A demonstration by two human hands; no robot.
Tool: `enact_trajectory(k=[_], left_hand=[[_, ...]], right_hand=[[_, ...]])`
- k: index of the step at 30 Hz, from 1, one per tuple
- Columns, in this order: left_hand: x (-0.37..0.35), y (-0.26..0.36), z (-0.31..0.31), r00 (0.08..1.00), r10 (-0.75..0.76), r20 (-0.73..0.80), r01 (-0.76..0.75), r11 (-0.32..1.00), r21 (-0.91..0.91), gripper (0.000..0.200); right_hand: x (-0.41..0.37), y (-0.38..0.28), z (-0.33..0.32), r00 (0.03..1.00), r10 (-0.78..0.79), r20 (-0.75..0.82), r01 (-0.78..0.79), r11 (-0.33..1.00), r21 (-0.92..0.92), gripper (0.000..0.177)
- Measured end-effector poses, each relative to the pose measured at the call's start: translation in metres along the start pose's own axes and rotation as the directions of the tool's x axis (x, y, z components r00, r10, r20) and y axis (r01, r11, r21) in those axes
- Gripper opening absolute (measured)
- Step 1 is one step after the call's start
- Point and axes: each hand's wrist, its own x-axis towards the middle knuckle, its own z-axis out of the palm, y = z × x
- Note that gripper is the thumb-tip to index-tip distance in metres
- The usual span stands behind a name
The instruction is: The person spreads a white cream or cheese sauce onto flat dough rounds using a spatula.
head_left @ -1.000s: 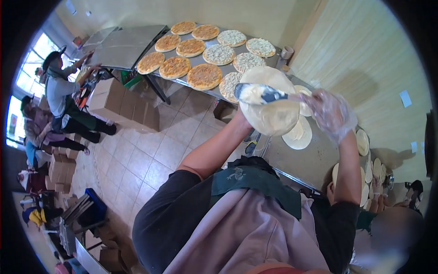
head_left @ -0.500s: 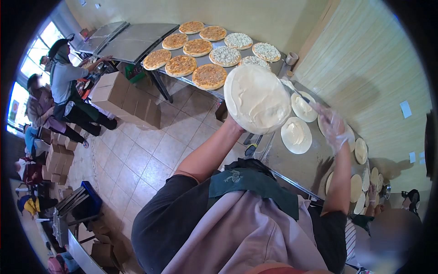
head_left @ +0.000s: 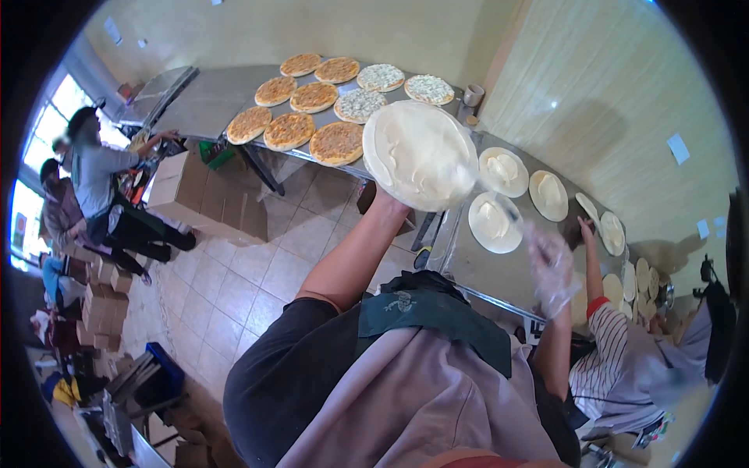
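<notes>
A round pizza base coated with white spread rests raised on my left hand. The fingers of that hand are hidden beneath the base; only the wrist side shows. My right hand, in a clear plastic glove, is closed round a spreading spatula, which is blurred by motion. The spatula is apart from the raised base, over the table near a flat base with a dollop of spread. Two more bases with dollops, one nearer and one farther right, lie behind it.
Baked-looking topped pizzas and white-topped ones stand on the metal table beyond. A co-worker's hand reaches in at the right beside more bases. Cardboard boxes sit on the floor at left, near other people. A cup stands by the wall.
My right hand and spatula have moved away from the raised base, toward me. The view has shifted slightly. A co-worker's arm in a striped sleeve has come in from the right.
</notes>
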Motion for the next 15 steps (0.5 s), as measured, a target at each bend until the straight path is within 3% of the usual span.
enact_trajectory(k=[2,5,7,12,14,15], left_hand=[[0.000,-0.011,-0.010,0.977,-0.197,-0.078,0.196,0.980,-0.024,0.053],[-0.004,-0.029,-0.011,0.930,-0.363,-0.061,0.365,0.931,0.025,0.060],[-0.006,-0.036,-0.014,0.922,-0.387,-0.019,0.387,0.922,-0.010,0.056],[-0.013,-0.027,-0.036,0.930,-0.367,0.021,0.367,0.930,-0.010,0.051],[-0.020,-0.016,-0.022,0.925,-0.369,0.089,0.374,0.926,-0.049,0.049],[-0.023,-0.015,-0.011,0.968,-0.249,-0.021,0.250,0.968,0.002,0.047]], right_hand=[[0.032,-0.015,-0.009,0.998,-0.046,-0.044,0.039,0.989,-0.139,0.034],[0.077,-0.006,-0.005,0.999,0.043,0.028,-0.037,0.982,-0.184,0.035],[0.092,0.007,0.008,0.973,-0.217,0.082,0.231,0.933,-0.277,0.037],[0.068,-0.040,0.020,0.900,-0.345,0.267,0.415,0.864,-0.283,0.036],[0.053,-0.035,0.022,0.821,-0.465,0.332,0.556,0.783,-0.278,0.034],[0.047,-0.036,0.015,0.810,-0.479,0.338,0.570,0.778,-0.263,0.034]])
